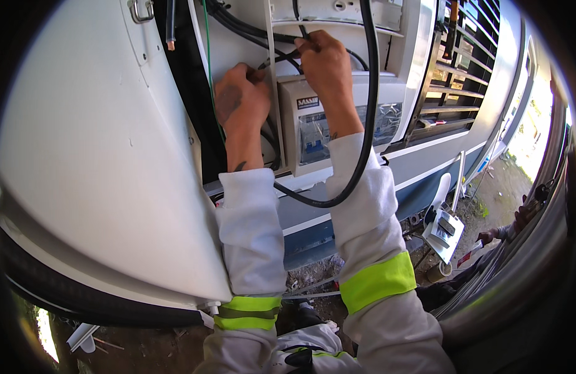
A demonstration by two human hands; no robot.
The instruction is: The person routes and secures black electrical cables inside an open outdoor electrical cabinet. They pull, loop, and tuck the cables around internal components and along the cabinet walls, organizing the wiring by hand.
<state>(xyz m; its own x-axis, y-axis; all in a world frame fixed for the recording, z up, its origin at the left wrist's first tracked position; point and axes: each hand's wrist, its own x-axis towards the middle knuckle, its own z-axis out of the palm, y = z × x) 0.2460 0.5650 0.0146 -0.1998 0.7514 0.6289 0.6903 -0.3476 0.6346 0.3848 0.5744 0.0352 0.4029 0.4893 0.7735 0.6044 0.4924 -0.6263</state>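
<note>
Both hands work inside an open white metal utility cabinet [388,56], its white curved door [95,156] swung out to the person's left. Left hand [241,100] sits low in the dark gap beside a thin white vertical divider strip [274,93], fingers curled inward around a bundle of thin black wires [282,57]; grip is closed on the wires, though the fingertips are hidden behind the knuckles. Right hand [325,65] is higher and just right of the divider, fingers pinched tight on the same black wires where they come off the top of a small white breaker box with a clear plastic front [313,124]. The wires run between the two hands, crossing the divider. The breaker box sits directly under the right hand, touching the wrist area; blue-tipped switches show behind its clear window. A thick black cable [367,124] drops from the top of the cabinet, passes right of the right forearm, and loops under it toward the left sleeve. A thin green wire [208,75] runs down the cabinet's dark inner edge, left of the left hand. Both arms wear white sleeves with yellow reflective bands [376,280]. To the right, a brown slatted grille [456,81]. Lower right, another person's hand [487,235] near a small white device [444,230] above dirt ground.
</note>
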